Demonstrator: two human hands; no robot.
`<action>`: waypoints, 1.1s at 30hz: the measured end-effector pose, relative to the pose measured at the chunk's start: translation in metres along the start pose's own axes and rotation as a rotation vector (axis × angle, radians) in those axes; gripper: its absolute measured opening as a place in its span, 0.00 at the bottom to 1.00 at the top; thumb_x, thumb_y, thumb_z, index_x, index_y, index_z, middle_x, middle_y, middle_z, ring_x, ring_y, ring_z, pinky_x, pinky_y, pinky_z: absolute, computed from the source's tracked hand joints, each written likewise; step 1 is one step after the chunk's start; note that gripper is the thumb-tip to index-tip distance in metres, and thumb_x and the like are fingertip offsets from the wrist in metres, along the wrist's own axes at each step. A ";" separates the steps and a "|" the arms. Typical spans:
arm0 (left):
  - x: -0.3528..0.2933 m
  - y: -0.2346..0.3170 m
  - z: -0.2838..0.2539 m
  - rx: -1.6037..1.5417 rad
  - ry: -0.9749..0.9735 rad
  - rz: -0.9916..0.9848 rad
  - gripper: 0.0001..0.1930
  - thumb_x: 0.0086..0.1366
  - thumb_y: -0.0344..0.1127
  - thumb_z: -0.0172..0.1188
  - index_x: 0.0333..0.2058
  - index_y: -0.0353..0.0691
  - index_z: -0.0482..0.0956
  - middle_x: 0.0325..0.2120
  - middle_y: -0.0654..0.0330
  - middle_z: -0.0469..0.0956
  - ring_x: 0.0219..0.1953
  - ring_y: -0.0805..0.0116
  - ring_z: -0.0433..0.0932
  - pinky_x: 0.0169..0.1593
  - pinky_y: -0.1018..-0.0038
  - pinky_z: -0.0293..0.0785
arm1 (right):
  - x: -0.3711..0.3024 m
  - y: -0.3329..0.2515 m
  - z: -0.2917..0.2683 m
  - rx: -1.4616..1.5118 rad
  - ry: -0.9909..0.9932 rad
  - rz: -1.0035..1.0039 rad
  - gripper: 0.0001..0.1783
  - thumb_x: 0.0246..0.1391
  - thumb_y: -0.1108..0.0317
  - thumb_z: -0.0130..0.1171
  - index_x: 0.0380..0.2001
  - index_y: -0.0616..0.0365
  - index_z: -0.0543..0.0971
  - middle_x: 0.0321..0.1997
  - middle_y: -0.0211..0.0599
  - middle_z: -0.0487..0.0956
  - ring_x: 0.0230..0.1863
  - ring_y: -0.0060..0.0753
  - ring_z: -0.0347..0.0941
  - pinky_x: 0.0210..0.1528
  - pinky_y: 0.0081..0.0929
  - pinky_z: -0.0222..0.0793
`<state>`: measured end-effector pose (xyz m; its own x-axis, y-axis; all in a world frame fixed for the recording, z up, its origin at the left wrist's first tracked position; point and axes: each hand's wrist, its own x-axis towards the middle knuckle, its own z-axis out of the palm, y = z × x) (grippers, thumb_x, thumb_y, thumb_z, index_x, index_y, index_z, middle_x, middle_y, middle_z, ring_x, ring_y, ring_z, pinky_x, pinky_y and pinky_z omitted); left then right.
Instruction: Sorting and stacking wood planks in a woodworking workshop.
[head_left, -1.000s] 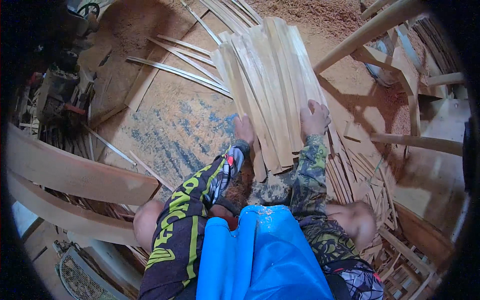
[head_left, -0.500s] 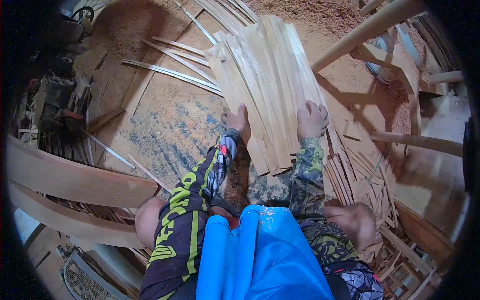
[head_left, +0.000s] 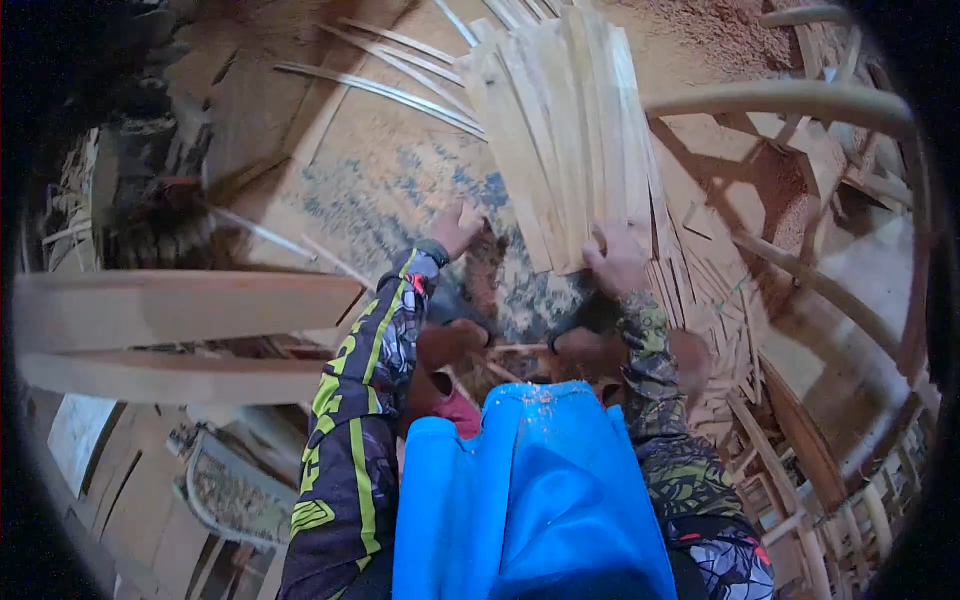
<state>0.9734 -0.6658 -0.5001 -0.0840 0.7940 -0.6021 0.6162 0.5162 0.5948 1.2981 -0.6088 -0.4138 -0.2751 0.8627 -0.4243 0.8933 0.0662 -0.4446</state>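
Note:
A fanned bundle of thin pale wooden boards lies on the dusty ground ahead of me. My left hand is to the left of the bundle's near end, apart from it and holding nothing, with its fingers loosely apart. At the near right end of the boards is my right hand, its fingers bent and blurred. Whether it grips a board or only rests by the ends cannot be made out. A blue apron covers my lap between the two sleeved forearms.
Long thin wood strips lie left of the bundle, and more offcuts pile up at right. Two thick planks jut in from the left. A curved wooden frame stands at the right. Sawdust covers the ground beyond.
My left hand has come off the boards' left edge. My right hand has slid toward their near end. The view has shifted, and the bundle appears higher and farther right.

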 end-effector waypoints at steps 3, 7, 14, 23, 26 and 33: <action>-0.099 0.026 -0.052 0.233 -0.147 -0.122 0.35 0.61 0.51 0.59 0.62 0.37 0.63 0.53 0.39 0.71 0.55 0.39 0.72 0.57 0.54 0.69 | -0.070 -0.037 -0.051 -0.118 -0.252 -0.035 0.26 0.50 0.54 0.59 0.53 0.49 0.74 0.55 0.37 0.73 0.55 0.46 0.69 0.60 0.52 0.56; -0.252 0.058 -0.090 0.488 -0.182 -0.133 0.32 0.63 0.47 0.57 0.62 0.40 0.61 0.60 0.45 0.66 0.57 0.39 0.69 0.62 0.54 0.65 | -0.215 -0.088 -0.125 -0.422 -0.212 -0.234 0.25 0.53 0.56 0.56 0.52 0.54 0.75 0.53 0.47 0.75 0.56 0.48 0.70 0.57 0.40 0.65; -0.484 0.099 -0.095 0.119 0.036 -0.109 0.28 0.63 0.47 0.56 0.59 0.43 0.68 0.59 0.49 0.68 0.59 0.46 0.67 0.66 0.57 0.59 | -0.364 -0.119 -0.234 -0.190 -0.662 0.144 0.27 0.56 0.52 0.55 0.55 0.56 0.74 0.55 0.52 0.74 0.58 0.51 0.68 0.60 0.41 0.63; -0.523 0.018 -0.236 -0.184 -0.078 -0.561 0.30 0.65 0.50 0.54 0.62 0.42 0.65 0.62 0.50 0.65 0.63 0.50 0.62 0.67 0.57 0.56 | -0.211 -0.308 -0.242 -0.079 -0.460 -0.351 0.32 0.58 0.47 0.54 0.58 0.59 0.72 0.58 0.58 0.73 0.62 0.56 0.66 0.64 0.41 0.60; -0.534 0.008 -0.250 -0.283 -0.028 -0.613 0.31 0.66 0.51 0.53 0.63 0.41 0.64 0.63 0.50 0.64 0.64 0.51 0.60 0.67 0.58 0.55 | -0.199 -0.408 -0.272 0.250 -0.365 -0.416 0.25 0.57 0.54 0.55 0.53 0.58 0.77 0.50 0.50 0.79 0.53 0.52 0.72 0.57 0.46 0.64; -0.461 0.099 -0.324 -0.502 0.053 -0.270 0.33 0.68 0.53 0.52 0.65 0.40 0.61 0.65 0.50 0.61 0.67 0.54 0.56 0.68 0.58 0.53 | -0.174 -0.320 -0.303 0.067 -0.589 -0.089 0.33 0.60 0.42 0.51 0.62 0.50 0.69 0.58 0.58 0.73 0.61 0.49 0.69 0.64 0.36 0.61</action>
<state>0.8192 -0.8769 0.0088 -0.2342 0.6212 -0.7478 0.1209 0.7818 0.6116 1.1681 -0.6276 0.0414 -0.5155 0.4310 -0.7406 0.8388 0.0771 -0.5390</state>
